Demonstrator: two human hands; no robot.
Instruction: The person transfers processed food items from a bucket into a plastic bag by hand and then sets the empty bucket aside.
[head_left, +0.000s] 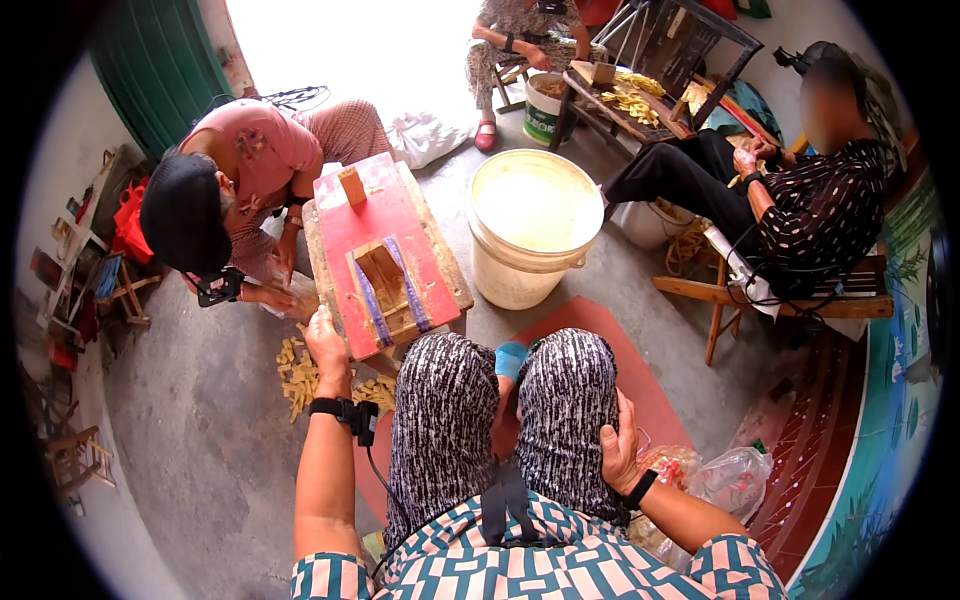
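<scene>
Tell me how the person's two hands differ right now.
The left hand reaches forward to the edge of the red wooden bench; the right hand rests back on the patterned knee. The left arm is stretched out, the right bent close. Both wrists wear black bands.

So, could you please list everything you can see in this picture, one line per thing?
Workbench: one, red top, in front of the knees.
Wooden block: one, tan, on the far end of the workbench.
Bucket: one, cream, right of the workbench.
Wooden pieces: a pile, tan, on the floor by the left hand.
Mat: one, red, under the feet.
Plastic bags: a few, clear, at the right hip.
Other people: three, seated around.
Left hand: at the near left corner of the workbench; what it holds is unclear.
Right hand: resting on the right knee.
</scene>
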